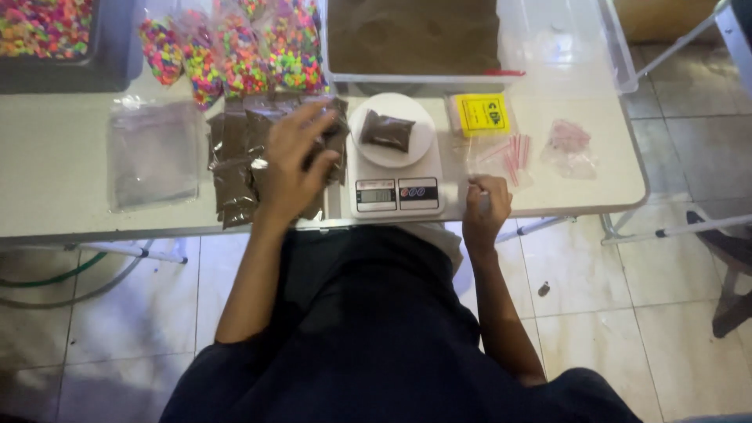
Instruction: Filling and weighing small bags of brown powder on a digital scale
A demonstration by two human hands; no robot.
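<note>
My left hand (291, 164) lies with fingers spread on a pile of small brown-filled bags (235, 149) left of a white kitchen scale (395, 192). One brown-filled bag (386, 130) sits on the scale's round white platform. My right hand (486, 205) is curled at the table's front edge, right of the scale; its fingers seem to pinch something small that I cannot make out.
A stack of empty clear bags (154, 153) lies far left. Bags of coloured beads (235, 55) stand behind the pile. A clear tub of brown powder (415, 35) sits behind the scale. A yellow packet (482, 113), pink strips (513, 153) and a small clear bag (569, 145) lie right.
</note>
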